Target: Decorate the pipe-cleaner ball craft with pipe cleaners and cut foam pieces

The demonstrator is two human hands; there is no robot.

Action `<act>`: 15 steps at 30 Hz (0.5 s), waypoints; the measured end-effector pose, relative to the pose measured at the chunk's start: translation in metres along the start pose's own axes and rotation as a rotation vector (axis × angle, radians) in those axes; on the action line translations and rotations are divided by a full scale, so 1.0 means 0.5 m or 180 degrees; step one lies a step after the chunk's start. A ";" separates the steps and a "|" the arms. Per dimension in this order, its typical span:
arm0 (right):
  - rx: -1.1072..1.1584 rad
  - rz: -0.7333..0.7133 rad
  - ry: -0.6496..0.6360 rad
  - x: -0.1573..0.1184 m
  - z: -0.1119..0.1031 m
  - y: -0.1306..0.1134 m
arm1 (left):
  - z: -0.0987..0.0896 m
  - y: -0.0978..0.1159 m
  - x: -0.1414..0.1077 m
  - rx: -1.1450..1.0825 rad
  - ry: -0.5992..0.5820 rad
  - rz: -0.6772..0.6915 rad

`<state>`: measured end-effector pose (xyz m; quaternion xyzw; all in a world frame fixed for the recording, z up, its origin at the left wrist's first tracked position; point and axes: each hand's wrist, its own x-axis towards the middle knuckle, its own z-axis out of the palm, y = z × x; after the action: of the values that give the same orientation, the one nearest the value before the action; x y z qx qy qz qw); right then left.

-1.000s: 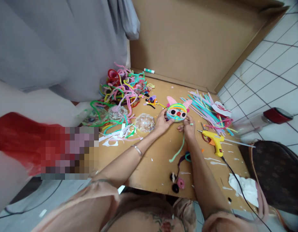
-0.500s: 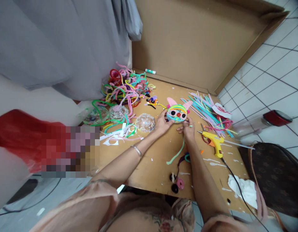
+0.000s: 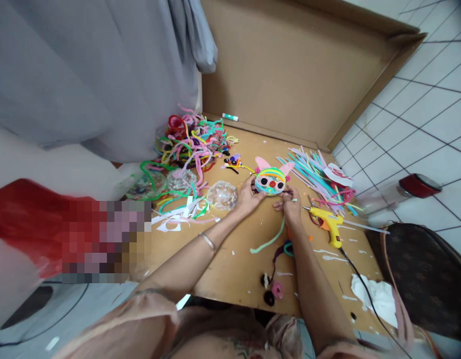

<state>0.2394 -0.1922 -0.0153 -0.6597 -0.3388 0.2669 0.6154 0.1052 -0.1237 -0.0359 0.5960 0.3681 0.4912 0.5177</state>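
A round, colourful face craft [image 3: 270, 181] with pink ears, black eyes and a red nose is held above the brown table. My left hand [image 3: 248, 195] grips its left edge, fingers wrapped behind it. At its lower right, the fingers of my right hand [image 3: 290, 203] are pinched together on a thin dark piece beside the craft. A pale green pipe cleaner [image 3: 269, 243] hangs below my right hand. The yellow glue gun [image 3: 329, 224] lies just right of that hand, and a clear plastic dome [image 3: 222, 195] sits left of my left hand.
A tangled pipe cleaner pile [image 3: 195, 137] is at the back left, with straight pipe cleaners [image 3: 312, 169] at the back right. White paper strips [image 3: 181, 214] lie at left. A clear bottle with a red lid [image 3: 420, 188], a brown bag [image 3: 428, 274] and crumpled tissue [image 3: 375, 298] are at right.
The whole view has shifted slightly. Both hands still hold the craft in nearly the same place; the thin dark piece by my right fingers now shows more clearly.
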 end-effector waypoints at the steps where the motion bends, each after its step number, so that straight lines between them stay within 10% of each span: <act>1: 0.0011 -0.0007 0.0011 -0.001 -0.001 0.000 | 0.000 -0.003 0.000 0.0024 0.0018 0.0014; 15: 0.0012 0.0033 0.0097 -0.005 -0.009 -0.003 | -0.009 0.002 -0.008 0.0230 0.0140 -0.0074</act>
<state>0.2412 -0.1970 -0.0136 -0.6643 -0.3255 0.2606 0.6203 0.0995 -0.1265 -0.0360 0.5991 0.4037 0.4845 0.4933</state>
